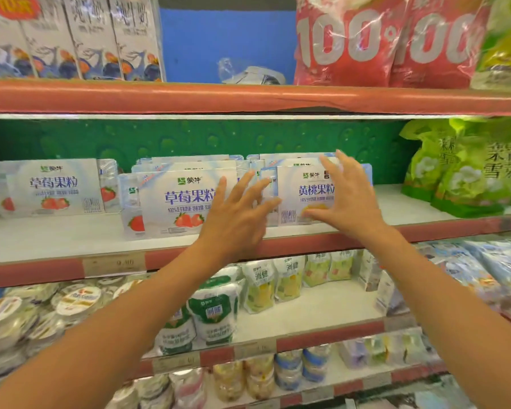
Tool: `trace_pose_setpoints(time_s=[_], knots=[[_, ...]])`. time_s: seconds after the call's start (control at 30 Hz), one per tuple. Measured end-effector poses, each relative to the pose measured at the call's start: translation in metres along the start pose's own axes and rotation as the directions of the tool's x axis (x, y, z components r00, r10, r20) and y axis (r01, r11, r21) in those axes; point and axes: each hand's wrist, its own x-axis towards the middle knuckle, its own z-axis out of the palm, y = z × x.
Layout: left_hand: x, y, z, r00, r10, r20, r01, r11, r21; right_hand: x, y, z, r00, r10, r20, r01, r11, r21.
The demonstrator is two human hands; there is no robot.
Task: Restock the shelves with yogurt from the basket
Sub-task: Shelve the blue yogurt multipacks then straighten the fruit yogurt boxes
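strawberry yogurt pack (183, 199): glossy card sleeve | yellow peach yogurt pack (304, 196): glossy card sleeve | shelf (56, 234): matt white, smooth | green bags (466, 178): shiny crinkled plastic film | red bags (351, 39): glossy film

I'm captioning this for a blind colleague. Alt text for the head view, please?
Two bare hands reach to a shop's middle shelf: the right hand rests open on the front of a yellow peach yogurt pack, and the left hand spreads its fingers beside it, in front of a strawberry yogurt pack. Milk cartons stand higher up.
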Motion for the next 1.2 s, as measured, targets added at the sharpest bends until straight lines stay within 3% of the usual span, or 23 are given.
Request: trace_pose_setpoints(time_s=[0.17,0.23,0.57,0.73,0.87,1.0,1.2], knots=[[-0.015,-0.052,-0.014,0.952,-0.284,0.112,0.265,0.951,0.157,-0.003,-0.029,0.022,0.993,0.047,0.109,-0.035,0.993,-0.109],[-0.013,-0.059,-0.013,0.939,-0.312,0.146,0.283,0.941,0.186,0.000,-0.030,0.028,0.993,0.064,0.100,-0.052,0.992,-0.117],[-0.015,-0.055,-0.020,0.951,-0.257,0.173,0.227,0.958,0.176,-0.002,-0.036,0.029,0.996,0.029,0.079,-0.021,0.995,-0.097],[-0.049,-0.059,-0.037,0.971,-0.177,0.160,0.168,0.984,0.062,-0.032,-0.080,0.019,1.000,0.016,0.025,-0.015,0.998,-0.061],[-0.096,-0.060,-0.049,0.985,-0.098,0.145,0.099,0.995,0.002,-0.075,-0.120,0.013,0.999,-0.022,0.024,0.019,0.993,0.116],[-0.158,-0.058,-0.059,0.990,-0.032,0.140,0.050,0.991,-0.122,-0.133,-0.162,0.018,0.996,0.029,0.080,-0.045,0.977,0.207],[-0.295,-0.046,-0.075,0.982,-0.033,0.186,0.076,0.970,-0.230,-0.226,-0.222,0.039,0.969,0.097,0.228,-0.144,0.969,0.201]])
